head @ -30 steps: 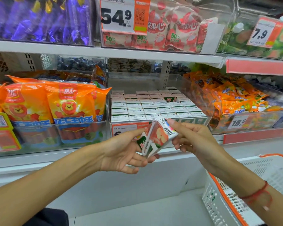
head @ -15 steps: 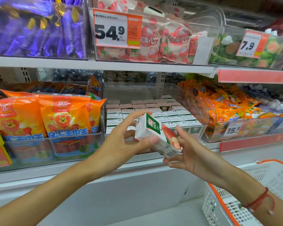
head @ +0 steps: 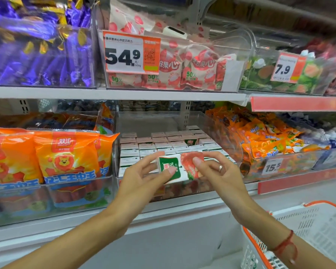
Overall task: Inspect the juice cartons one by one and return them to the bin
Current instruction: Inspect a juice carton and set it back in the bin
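A small juice carton (head: 182, 167), white and green with a red apple picture, lies sideways in the air in front of the clear bin (head: 229, 136). My left hand (head: 142, 177) pinches its green left end between thumb and fingers. My right hand (head: 219, 171), with a ring on one finger, holds its right end, thumb on the apple picture. Inside the bin stand several rows of the same cartons (head: 163, 142), tops up. The bin's front wall is partly hidden by my hands.
Orange sausage packs (head: 62, 158) fill the bin to the left, orange snack bags (head: 260, 136) the bin to the right. A shelf edge (head: 124, 93) runs above with more bins and price tags. A white-and-orange shopping basket (head: 308, 230) stands at lower right.
The carton has been turned from tilted to lying level, and both hands have lifted it closer to the bin. The camera has tipped upward.
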`<state>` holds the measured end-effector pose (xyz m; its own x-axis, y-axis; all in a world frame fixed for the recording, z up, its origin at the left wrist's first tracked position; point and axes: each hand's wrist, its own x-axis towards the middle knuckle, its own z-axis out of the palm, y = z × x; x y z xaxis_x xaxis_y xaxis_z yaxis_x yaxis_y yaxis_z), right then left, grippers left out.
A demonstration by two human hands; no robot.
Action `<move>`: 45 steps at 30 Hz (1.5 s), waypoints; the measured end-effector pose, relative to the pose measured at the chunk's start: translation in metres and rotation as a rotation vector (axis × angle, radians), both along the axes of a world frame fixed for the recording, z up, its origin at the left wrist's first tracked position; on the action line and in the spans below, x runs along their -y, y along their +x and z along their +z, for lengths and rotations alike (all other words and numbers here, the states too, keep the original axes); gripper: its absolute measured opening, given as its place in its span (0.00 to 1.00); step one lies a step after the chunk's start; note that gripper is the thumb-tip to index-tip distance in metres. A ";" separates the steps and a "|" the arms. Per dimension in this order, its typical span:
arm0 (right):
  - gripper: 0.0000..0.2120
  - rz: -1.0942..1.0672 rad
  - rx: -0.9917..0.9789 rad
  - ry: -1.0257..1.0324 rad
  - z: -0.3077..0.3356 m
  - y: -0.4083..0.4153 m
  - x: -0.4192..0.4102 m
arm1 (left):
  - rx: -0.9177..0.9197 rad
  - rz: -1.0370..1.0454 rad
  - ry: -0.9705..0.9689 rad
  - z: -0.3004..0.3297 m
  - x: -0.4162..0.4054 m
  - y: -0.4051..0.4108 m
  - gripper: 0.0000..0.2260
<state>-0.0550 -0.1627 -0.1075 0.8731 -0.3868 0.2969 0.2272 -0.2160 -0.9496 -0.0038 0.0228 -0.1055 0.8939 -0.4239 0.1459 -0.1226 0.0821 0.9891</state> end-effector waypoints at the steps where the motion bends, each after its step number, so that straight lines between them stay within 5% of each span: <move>1: 0.15 0.002 0.019 -0.049 0.002 0.005 0.006 | 0.025 0.028 -0.004 0.007 0.003 0.004 0.24; 4: 0.09 -0.123 0.018 -0.339 0.006 0.022 0.031 | 0.115 0.111 -0.015 0.028 0.021 0.027 0.23; 8: 0.22 -0.238 -0.202 -0.970 -0.014 0.038 0.062 | 0.135 0.160 0.043 0.040 0.067 0.070 0.27; 10: 0.26 -0.212 -0.255 -1.108 -0.022 0.043 0.067 | 0.183 0.203 0.120 0.037 0.093 0.091 0.23; 16: 0.32 -0.241 -0.188 -1.132 -0.028 0.051 0.075 | 0.504 0.314 0.550 0.025 0.134 0.130 0.21; 20: 0.29 -0.244 -0.199 -1.139 -0.029 0.052 0.079 | 0.674 0.116 0.641 0.032 0.132 0.143 0.22; 29: 0.24 -0.243 -0.209 -1.145 -0.034 0.052 0.080 | 0.703 -0.211 0.989 0.051 0.162 0.167 0.24; 38: 0.25 -0.249 -0.180 -1.125 -0.035 0.052 0.083 | 0.723 -0.115 0.842 0.012 0.159 0.172 0.08; 45: 0.33 -0.210 -0.199 -1.117 -0.034 0.050 0.082 | 0.785 -0.050 0.983 0.014 0.167 0.193 0.12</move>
<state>-0.0048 -0.2447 -0.1417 0.8922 -0.1385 0.4299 -0.0450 -0.9744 -0.2204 0.1896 -0.1438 -0.0913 0.6894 -0.6857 0.2336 -0.7221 -0.6249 0.2967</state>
